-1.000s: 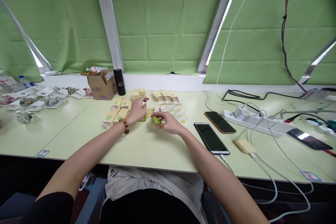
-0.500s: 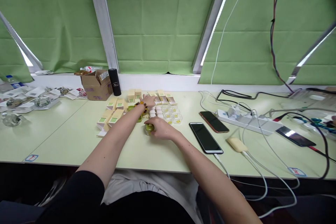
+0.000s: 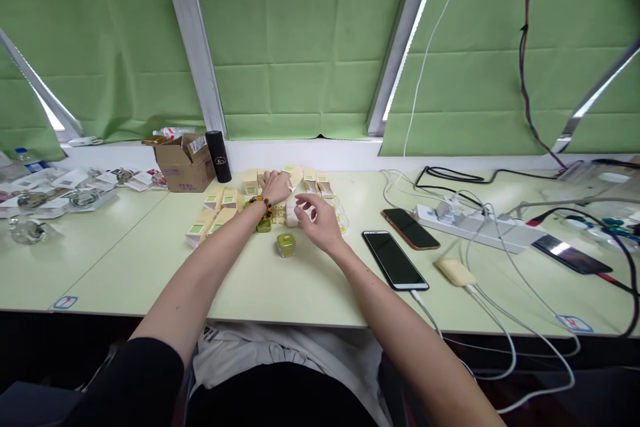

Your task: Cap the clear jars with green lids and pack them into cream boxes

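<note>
A small glass jar with a green lid (image 3: 286,245) stands by itself on the table in front of me. My right hand (image 3: 323,221) hovers beyond it and to its right, thumb and fingers apart, holding nothing, over a cluster of white caps (image 3: 291,214). Farther back, my left hand (image 3: 276,187), with a beaded bracelet at the wrist, has its fingers at a tilted small cream box (image 3: 294,175) and appears to grip it; the fingertips are partly hidden. Another green jar (image 3: 263,225) sits below that wrist. Clear containers with yellow bits (image 3: 342,221) are partly behind my right hand.
Several cream boxes with green windows (image 3: 214,197) stand left of my left forearm. Right of my right arm lie a white-edged phone (image 3: 395,260), another phone (image 3: 410,229), a cream case (image 3: 456,272) and a power strip (image 3: 475,228) with cables. A cardboard carton (image 3: 184,163) is at the back left.
My right hand has let go of the green-lidded jar and moved up and right, its fingers spreading. My left hand has shifted slightly left and back, and the box beside it has tilted.
</note>
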Available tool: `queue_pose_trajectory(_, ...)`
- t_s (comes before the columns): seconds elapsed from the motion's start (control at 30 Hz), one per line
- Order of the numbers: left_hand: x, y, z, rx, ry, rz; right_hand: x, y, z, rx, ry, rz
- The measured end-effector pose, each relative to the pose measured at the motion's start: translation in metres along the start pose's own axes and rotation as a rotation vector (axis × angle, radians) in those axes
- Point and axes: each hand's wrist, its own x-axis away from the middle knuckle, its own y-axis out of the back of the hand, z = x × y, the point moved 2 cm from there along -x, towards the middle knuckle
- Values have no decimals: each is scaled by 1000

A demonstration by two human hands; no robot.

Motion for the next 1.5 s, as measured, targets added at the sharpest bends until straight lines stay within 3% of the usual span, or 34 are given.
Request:
queue_pose_trajectory(0.07, 14, 12, 4, -64, -18, -109, -3, 1, -6, -89, -63, -110)
queue_pose_trajectory(0.17, 50, 29, 2, -94, -180, -262, -7, -1, -14, -240, -181, -218)
queue_pose_trajectory(0.27, 95, 39, -6, -105, -335, -330, -10, -7, -18, -434, -285, -225)
queue_pose_trajectory(0.4, 144, 41, -17, -103, -434, -267, -10, -15, -11, -582, -285, -109)
queue_pose_trajectory(0.5, 162, 42, -17, -86, -493, -191, -7, -11, -6, -609, -254, -142)
queue_pose_trajectory(0.63, 165, 52, -12, 77, -530, -249, -6, -4, -5, -617, -223, -130)
queue_pose_trajectory(0.73, 155, 57, -9, 323, -413, -270, -5, -3, -6, -594, -179, -106)
queue_pose_trajectory(0.9, 136, 40, -4, 689, -215, -104, -1, -13, -3, -583, -139, -54)
queue_pose_trajectory(1.0, 133, 30, 2, 765, -209, -144, 3, -16, 4, -577, -110, -3)
queue_pose_trajectory(1.17, 140, 26, 11, 737, -281, -256, 11, -16, 17, -581, -55, 43)
queue_pose_trajectory(1.33, 147, 29, 11, 682, -419, -331, 14, -17, 19, -519, 52, -10)
queue_pose_trajectory(1.5, 147, 33, 16, 571, -605, -482, 17, -15, 16, -367, 208, -41)
